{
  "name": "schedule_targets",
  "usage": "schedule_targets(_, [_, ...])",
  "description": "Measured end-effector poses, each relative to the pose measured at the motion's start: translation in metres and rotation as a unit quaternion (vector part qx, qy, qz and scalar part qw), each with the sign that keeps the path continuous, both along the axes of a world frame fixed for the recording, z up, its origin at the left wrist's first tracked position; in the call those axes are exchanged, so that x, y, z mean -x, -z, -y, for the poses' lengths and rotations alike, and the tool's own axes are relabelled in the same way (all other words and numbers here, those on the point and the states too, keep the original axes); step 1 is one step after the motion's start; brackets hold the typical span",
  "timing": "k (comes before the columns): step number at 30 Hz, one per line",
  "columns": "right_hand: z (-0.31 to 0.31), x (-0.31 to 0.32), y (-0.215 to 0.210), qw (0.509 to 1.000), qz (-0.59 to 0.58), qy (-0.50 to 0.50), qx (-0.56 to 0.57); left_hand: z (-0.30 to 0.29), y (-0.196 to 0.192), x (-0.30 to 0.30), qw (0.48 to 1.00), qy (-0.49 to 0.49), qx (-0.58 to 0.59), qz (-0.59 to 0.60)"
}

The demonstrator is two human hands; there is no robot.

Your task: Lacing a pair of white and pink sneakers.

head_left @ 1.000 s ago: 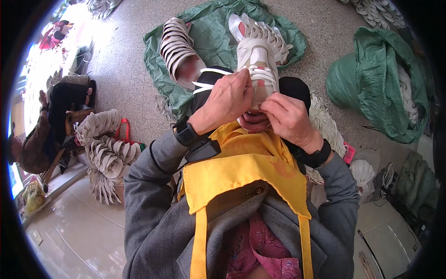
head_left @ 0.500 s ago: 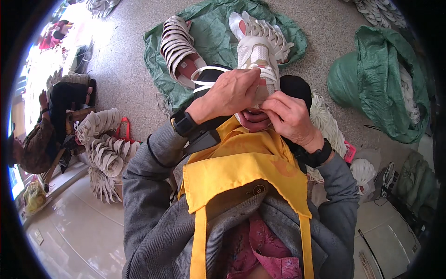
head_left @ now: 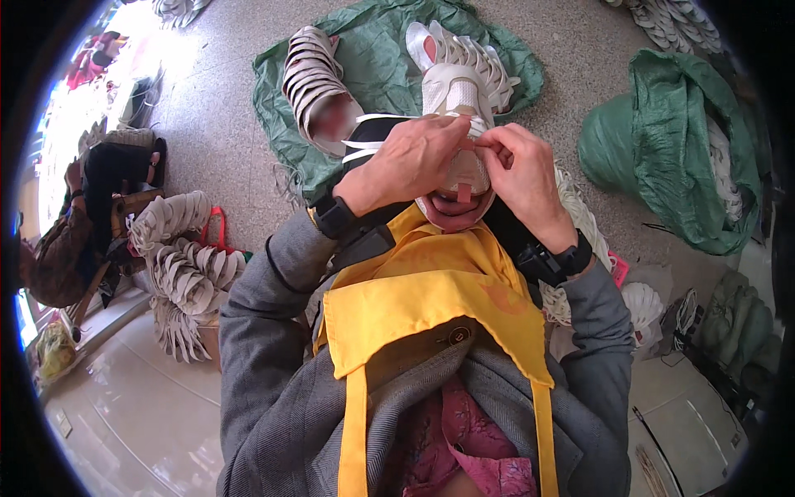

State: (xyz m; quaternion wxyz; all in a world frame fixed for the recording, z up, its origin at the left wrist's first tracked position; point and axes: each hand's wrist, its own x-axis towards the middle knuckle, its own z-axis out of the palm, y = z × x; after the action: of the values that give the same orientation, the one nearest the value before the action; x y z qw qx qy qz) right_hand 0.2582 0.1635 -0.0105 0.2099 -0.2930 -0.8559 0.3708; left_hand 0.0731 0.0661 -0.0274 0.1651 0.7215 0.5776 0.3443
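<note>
one off-white lace-up sneaker upper [head_left: 465,174] held over the lap
its toe points toward the green plastic sheet's [head_left: 377,60] near edge; right hand [head_left: 523,170] presses thumb to forefinger at the lacing, left hand [head_left: 410,155] curls over it, its fingertip grip impossible to tell; nested uppers [head_left: 311,76] line the sheet's left edge.

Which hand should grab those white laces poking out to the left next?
Probably the left hand. The white laces poke out right beside it, while the right hand is farther away, at the other side of the shoe.
</note>
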Motion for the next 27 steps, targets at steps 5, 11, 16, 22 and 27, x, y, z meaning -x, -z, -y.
schedule_targets(5, [-0.007,0.003,-0.003,0.999,0.034,-0.007,0.027,-0.001,0.001,-0.003,1.0,-0.016,-0.016,0.017])
schedule_targets(11, [-0.018,0.003,0.004,0.991,0.058,-0.016,0.116,-0.003,0.014,0.004,0.994,-0.019,0.013,0.103])
schedule_targets(16, [-0.016,0.003,0.004,0.991,0.062,-0.006,0.115,-0.004,0.011,0.005,0.992,-0.01,0.039,0.12])
schedule_targets(22, [-0.014,0.003,0.004,0.993,0.054,-0.01,0.105,-0.003,0.007,0.017,0.978,0.027,0.103,0.18])
schedule_targets(27, [-0.02,-0.002,0.016,0.979,0.032,-0.006,0.199,-0.002,0.012,0.004,0.988,-0.033,0.058,0.14])
